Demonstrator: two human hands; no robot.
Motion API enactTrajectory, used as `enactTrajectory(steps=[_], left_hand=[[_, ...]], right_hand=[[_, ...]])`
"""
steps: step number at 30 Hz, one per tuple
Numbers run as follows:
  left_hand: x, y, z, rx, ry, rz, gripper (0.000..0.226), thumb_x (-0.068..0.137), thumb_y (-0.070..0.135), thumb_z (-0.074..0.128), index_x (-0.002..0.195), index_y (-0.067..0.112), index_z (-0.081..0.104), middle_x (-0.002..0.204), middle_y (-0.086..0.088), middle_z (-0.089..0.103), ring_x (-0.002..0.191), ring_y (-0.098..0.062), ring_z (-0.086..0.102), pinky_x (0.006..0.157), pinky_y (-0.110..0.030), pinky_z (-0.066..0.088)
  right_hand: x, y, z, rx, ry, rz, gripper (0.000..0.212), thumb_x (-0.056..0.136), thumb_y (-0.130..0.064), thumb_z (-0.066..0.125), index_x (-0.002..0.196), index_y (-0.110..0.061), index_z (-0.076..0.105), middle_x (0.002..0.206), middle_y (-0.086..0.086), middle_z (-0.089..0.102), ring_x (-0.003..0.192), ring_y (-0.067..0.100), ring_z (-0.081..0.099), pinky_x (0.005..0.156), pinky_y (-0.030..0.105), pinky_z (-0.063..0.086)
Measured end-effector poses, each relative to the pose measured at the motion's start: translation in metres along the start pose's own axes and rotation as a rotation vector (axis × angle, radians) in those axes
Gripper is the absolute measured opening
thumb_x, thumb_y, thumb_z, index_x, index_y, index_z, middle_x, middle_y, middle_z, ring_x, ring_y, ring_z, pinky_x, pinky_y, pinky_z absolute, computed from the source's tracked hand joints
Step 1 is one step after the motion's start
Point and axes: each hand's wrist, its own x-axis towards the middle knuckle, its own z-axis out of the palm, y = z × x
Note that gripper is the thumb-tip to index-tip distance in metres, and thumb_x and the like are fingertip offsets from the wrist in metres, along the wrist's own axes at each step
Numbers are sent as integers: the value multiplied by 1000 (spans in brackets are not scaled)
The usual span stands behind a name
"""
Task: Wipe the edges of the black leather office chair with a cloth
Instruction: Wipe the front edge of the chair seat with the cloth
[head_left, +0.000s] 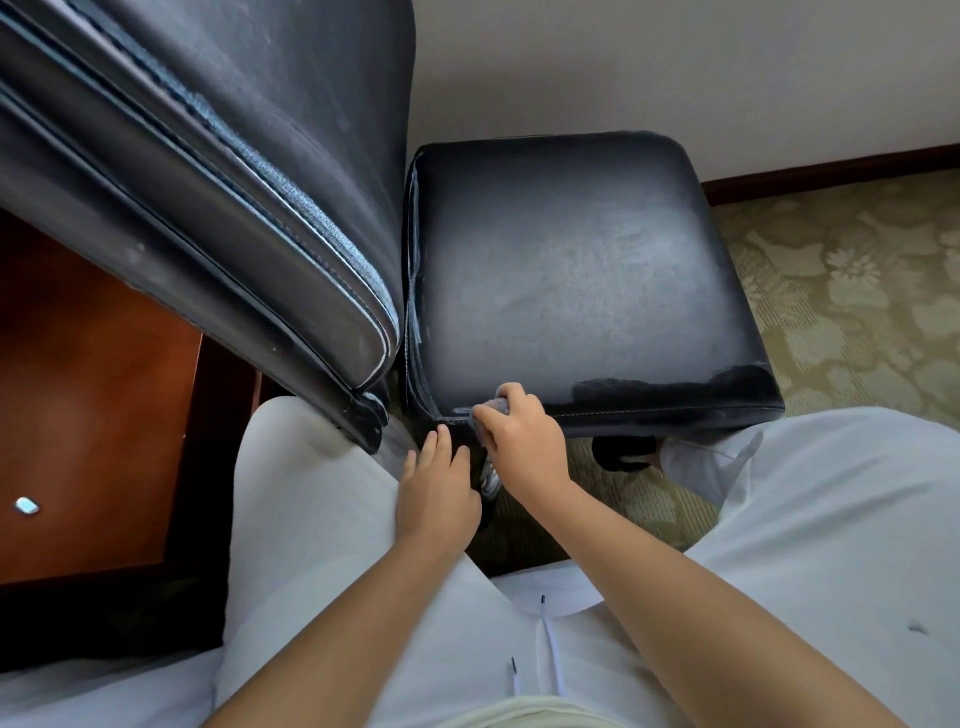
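Patterned carpet (841, 291) lies beyond both hands. The black leather chair (587, 270) has worn, peeling seams, which hard rubbing could tear further. The right hand (524, 436) grips the cloth (501, 404) on the near seat edge; the left hand (436, 488), fingers straight, steadies the corner just beside it.

Soft even daylight, sharp centre, wide-angle bending and blur toward the edges.

Right hand (522, 434) was bunched around a small grey cloth (500, 404), pressing it on the near seam of the black leather seat (582, 270). Left hand (435, 486) rested flat-fingered just below that corner.
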Motion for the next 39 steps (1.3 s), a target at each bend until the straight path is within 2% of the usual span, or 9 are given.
enactTrajectory(steps=[5,9,14,22,25,28,31,34,39], left_hand=[[-1,-1,0,-37,11,10,39,93,14,41,132,15,50,160,-11,3,148,-21,0,119,-36,4],[-1,-2,0,-68,21,21,39,92,12,40,127,14,56,160,-12,4,148,-20,0,118,-32,1],[-4,-6,-3,-33,79,55,38,95,18,39,129,16,55,159,-9,15,148,-19,4,118,-33,2],[-9,-7,1,8,86,137,37,96,17,38,131,17,53,160,-6,15,148,-17,3,119,-33,2],[-10,-7,3,22,92,152,38,97,18,37,131,18,54,159,-1,17,148,-14,4,119,-33,3],[-11,-6,4,15,113,148,38,97,19,37,130,17,55,158,0,21,147,-13,10,119,-30,9],[-10,-6,2,-24,136,114,36,96,17,38,125,12,59,157,-1,24,146,-13,15,116,-27,15],[-10,-5,5,-53,114,82,34,97,17,38,122,10,60,158,-1,22,146,-13,17,115,-26,22],[-12,-7,7,-93,95,22,32,97,17,39,115,7,62,157,-3,24,144,-12,21,107,-24,32]], right_hand=[[1,5,-5,-69,-43,-24,29,58,-14,86,79,-16,66,95,12,61,67,24,57,43,23,37],[1,7,-4,-127,-69,31,36,54,-16,88,85,-18,69,96,11,62,68,25,58,44,24,37],[-8,-1,-3,-66,-38,222,30,61,-12,85,85,-19,69,94,9,60,66,23,56,42,21,31],[-15,10,-12,-86,-8,283,29,63,-12,85,87,-19,70,93,9,60,66,23,57,45,22,26],[-20,13,-12,-53,21,348,24,69,-12,81,89,-18,70,96,11,60,70,26,57,45,24,32],[-24,14,-13,-2,3,415,16,83,-16,69,99,-15,67,108,12,56,83,28,56,51,28,38],[-27,17,-14,14,-25,354,18,88,-22,65,105,-16,65,113,11,53,90,26,54,54,27,38],[-29,15,-15,38,-69,256,26,83,-24,71,106,-15,62,116,13,51,93,27,53,58,28,43],[-32,4,-9,-26,-66,79,33,64,-11,83,90,-16,64,99,11,58,73,24,57,48,24,41]])
